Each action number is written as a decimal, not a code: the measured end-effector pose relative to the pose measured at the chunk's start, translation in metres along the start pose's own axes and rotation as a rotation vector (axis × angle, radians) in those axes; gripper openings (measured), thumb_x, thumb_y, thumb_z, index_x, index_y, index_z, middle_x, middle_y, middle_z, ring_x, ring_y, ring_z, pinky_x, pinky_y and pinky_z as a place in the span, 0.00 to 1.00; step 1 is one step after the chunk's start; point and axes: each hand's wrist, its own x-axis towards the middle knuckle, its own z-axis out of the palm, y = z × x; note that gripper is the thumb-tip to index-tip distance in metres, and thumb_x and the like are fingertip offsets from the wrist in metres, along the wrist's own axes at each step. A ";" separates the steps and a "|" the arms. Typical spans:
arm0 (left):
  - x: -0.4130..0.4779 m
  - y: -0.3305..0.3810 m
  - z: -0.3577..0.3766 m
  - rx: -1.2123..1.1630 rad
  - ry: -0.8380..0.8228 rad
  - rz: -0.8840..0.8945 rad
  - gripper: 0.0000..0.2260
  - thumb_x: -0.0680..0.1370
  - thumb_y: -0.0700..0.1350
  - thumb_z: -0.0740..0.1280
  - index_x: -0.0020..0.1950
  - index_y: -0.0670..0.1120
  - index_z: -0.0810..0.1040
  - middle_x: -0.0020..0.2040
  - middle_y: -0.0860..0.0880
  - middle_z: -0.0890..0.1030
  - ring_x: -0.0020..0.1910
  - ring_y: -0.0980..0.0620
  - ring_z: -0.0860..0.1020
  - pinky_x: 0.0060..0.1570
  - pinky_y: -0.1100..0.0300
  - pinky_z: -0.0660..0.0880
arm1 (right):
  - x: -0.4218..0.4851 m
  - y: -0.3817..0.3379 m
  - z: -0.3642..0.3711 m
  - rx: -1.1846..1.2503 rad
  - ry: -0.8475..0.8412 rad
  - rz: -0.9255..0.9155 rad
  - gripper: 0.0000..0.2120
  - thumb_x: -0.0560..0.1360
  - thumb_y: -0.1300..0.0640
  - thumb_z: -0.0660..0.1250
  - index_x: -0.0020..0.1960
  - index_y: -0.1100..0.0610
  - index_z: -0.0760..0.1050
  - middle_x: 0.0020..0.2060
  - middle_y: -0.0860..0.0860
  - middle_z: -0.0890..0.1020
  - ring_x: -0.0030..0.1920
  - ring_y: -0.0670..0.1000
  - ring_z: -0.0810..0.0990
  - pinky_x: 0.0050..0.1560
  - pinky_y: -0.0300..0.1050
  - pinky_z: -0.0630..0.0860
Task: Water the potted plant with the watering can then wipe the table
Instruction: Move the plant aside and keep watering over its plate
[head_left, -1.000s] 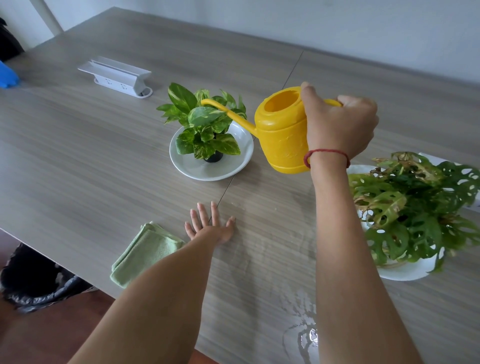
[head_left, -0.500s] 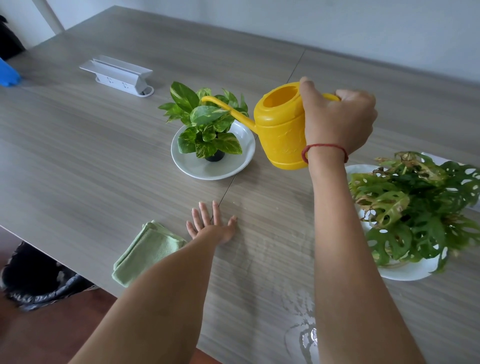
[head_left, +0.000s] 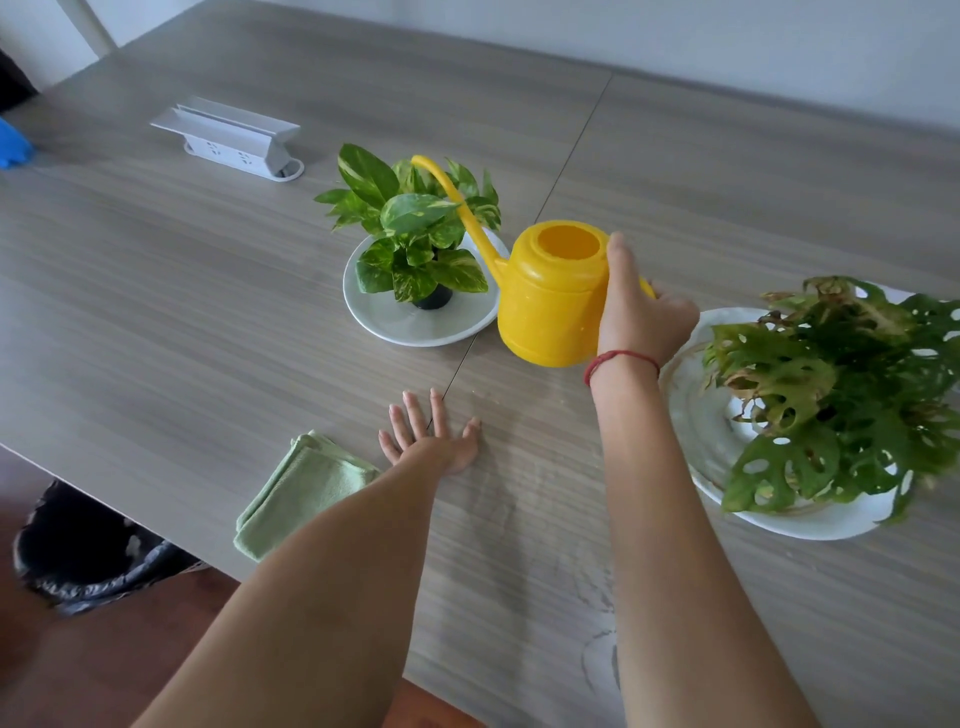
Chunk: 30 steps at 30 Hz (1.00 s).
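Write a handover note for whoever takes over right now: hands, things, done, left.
Right hand grips the handle of the yellow plastic watering can, which is upright beside the white plate under the small green-leaved potted plant; no pour visible.
Left hand lies flat on the grey wood-grain table, beside the folded green cloth.
Done: cannot tell whether the plant is watered. A wet patch lies near the table's front edge.
To do: release the can, wipe the table with the cloth.
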 end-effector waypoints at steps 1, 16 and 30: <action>0.001 0.000 0.001 0.000 0.006 0.003 0.34 0.78 0.68 0.43 0.76 0.57 0.31 0.74 0.48 0.26 0.74 0.45 0.28 0.73 0.43 0.34 | 0.000 0.006 0.000 0.012 -0.002 0.010 0.32 0.66 0.43 0.75 0.23 0.54 0.54 0.21 0.48 0.60 0.23 0.48 0.60 0.26 0.40 0.61; -0.019 -0.001 0.025 -0.025 0.383 0.120 0.30 0.81 0.58 0.49 0.79 0.48 0.45 0.79 0.39 0.47 0.78 0.42 0.45 0.74 0.42 0.50 | -0.010 0.024 -0.050 0.176 -0.094 0.070 0.30 0.68 0.47 0.75 0.24 0.54 0.56 0.21 0.48 0.62 0.22 0.45 0.61 0.27 0.37 0.63; -0.175 0.103 0.128 0.037 0.503 0.571 0.24 0.82 0.59 0.51 0.65 0.43 0.74 0.65 0.41 0.74 0.69 0.43 0.68 0.66 0.48 0.65 | -0.031 -0.008 -0.269 0.360 0.157 0.017 0.28 0.70 0.47 0.73 0.23 0.53 0.60 0.21 0.47 0.67 0.23 0.45 0.65 0.23 0.33 0.64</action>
